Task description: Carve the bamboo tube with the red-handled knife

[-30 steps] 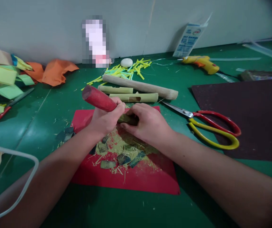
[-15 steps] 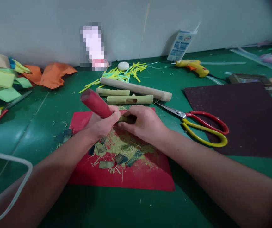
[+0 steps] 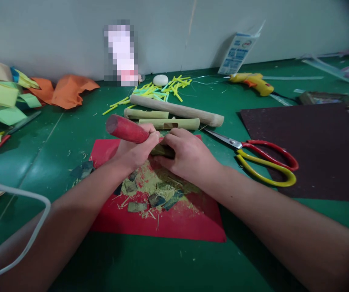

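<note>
My left hand [image 3: 139, 151] is closed around a tool with a thick red handle [image 3: 127, 129]. The handle slants up to the left, and its working end is hidden behind my fingers. My right hand [image 3: 189, 152] grips a short greenish bamboo piece [image 3: 162, 151] from the right, fingers curled over it. Both hands nearly meet over the red mat [image 3: 186, 227]. On the mat below them lie pale sawdust, thin shavings and several dark bamboo chips [image 3: 138, 207]. Just beyond the hands rest two cut bamboo tubes, the nearer tube [image 3: 183, 123] with a notch in it.
Scissors [image 3: 232, 142] with red and yellow handles lie right of the mat, partly on a dark sheet [image 3: 320, 158]. Behind are a wooden rod [image 3: 177, 110], yellow straw pieces [image 3: 180, 87] and a yellow glue gun [image 3: 253, 83]. Orange cloth [image 3: 71, 91] and folded papers [image 3: 4, 95] sit left.
The red handle has tipped lower, and my left hand has shifted slightly toward my right hand. My right hand keeps its grip on the bamboo piece. The whole view has shifted a little.
</note>
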Demonstrator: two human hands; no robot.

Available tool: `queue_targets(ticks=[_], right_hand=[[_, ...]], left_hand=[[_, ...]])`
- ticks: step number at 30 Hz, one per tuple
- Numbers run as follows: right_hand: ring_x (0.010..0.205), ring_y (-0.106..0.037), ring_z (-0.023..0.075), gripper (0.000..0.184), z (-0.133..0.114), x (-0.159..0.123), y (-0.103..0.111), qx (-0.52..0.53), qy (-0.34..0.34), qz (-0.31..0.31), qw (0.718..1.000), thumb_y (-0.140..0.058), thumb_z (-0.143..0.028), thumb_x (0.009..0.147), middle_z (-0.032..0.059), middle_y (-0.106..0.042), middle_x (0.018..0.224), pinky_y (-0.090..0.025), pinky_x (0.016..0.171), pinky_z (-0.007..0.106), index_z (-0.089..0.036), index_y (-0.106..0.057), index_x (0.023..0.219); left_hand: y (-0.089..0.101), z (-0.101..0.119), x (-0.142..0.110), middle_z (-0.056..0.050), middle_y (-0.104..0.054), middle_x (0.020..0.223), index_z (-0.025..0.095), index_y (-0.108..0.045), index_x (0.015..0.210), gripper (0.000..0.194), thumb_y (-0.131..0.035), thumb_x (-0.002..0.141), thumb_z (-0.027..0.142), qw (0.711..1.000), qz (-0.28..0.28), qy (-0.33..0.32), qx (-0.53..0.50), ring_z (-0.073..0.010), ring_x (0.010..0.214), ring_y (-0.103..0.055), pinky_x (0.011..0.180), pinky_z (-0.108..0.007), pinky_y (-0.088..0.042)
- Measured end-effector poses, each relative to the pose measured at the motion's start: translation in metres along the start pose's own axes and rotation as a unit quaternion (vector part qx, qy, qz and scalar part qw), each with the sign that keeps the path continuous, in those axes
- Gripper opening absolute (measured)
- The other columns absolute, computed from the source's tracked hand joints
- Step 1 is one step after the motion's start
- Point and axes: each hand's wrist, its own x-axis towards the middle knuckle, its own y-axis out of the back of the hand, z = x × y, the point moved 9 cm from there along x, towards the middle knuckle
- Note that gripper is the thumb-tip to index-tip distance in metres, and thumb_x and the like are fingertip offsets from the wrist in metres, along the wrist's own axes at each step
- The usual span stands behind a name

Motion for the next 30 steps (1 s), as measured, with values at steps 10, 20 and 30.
queue_targets(ticks=[10, 20, 30], right_hand=[[0.071, -0.044, 0.0145, 0.017, 0.0079, 0.0001, -0.0014, 0.074, -0.039, 0.001, 0.996, -0.071, -0.029, 0.082, 0.0013, -0.051, 0.076, -0.032, 0.066, 0.029, -0.016, -0.061, 0.076], [0.073, -0.045, 0.0154, 0.015, 0.0057, -0.0006, 0.0018, 0.054, -0.03, 0.003, 0.998, -0.07, -0.029, 0.08, 0.002, -0.05, 0.077, -0.033, 0.067, 0.03, -0.016, -0.062, 0.078], [0.076, -0.044, 0.0176, 0.016, 0.001, 0.0007, -0.0009, -0.009, 0.009, 0.004, 1.0, -0.069, -0.029, 0.08, 0.0038, -0.053, 0.078, -0.032, 0.067, 0.031, -0.017, -0.058, 0.076]], left_hand=[[-0.0022, -0.003, -0.0032, 0.003, -0.033, 0.054, 0.02, -0.035, 0.052, 0.026, -0.049, 0.074, 0.021, 0.997, -0.006, 0.015, -0.069, -0.0112, 0.055, -0.034, 0.053, -0.027, -0.032], [0.0004, -0.0004, 0.0018, 0.003, -0.04, 0.056, 0.02, -0.041, 0.055, 0.026, -0.05, 0.079, 0.019, 0.999, 0.025, -0.006, -0.03, -0.0115, 0.058, -0.041, 0.06, -0.026, -0.041], [0.0021, -0.005, 0.001, 0.004, -0.036, 0.05, 0.02, -0.04, 0.051, 0.03, -0.052, 0.078, 0.017, 0.997, 0.043, 0.032, -0.054, -0.0105, 0.052, -0.034, 0.053, -0.028, -0.033]])
